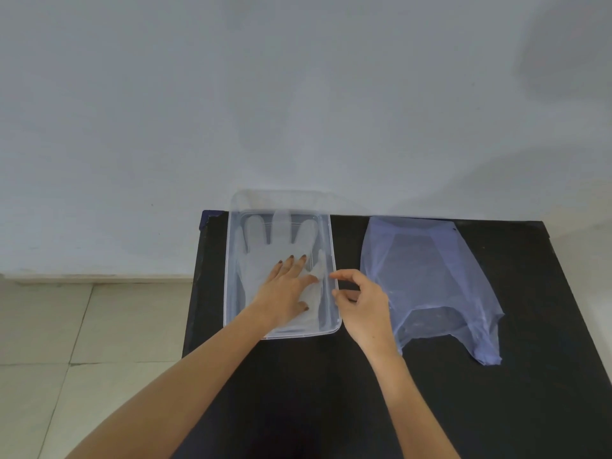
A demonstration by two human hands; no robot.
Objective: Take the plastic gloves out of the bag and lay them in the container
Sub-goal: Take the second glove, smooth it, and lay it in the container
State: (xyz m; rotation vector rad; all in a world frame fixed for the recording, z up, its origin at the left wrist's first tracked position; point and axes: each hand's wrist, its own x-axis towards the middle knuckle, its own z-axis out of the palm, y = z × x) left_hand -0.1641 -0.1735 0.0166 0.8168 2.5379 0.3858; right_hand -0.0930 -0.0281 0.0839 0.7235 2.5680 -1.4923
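Observation:
A clear plastic glove (280, 238) lies flat in the clear rectangular container (334, 256), its fingers pointing to the far wall. My left hand (286, 286) rests flat on the glove's palm with fingers spread. My right hand (359, 303) hovers just outside the container's right rim, thumb and forefinger curled close with nothing visible between them. A pale blue plastic bag (427, 276) lies flattened on the black table (430, 409) to the right of the container. I cannot tell whether more than one glove lies in the container.
The black table stands against a white wall (298, 94). Its left edge runs just beside the container, with a tiled floor (82, 326) below it. The table's right edge lies past the bag.

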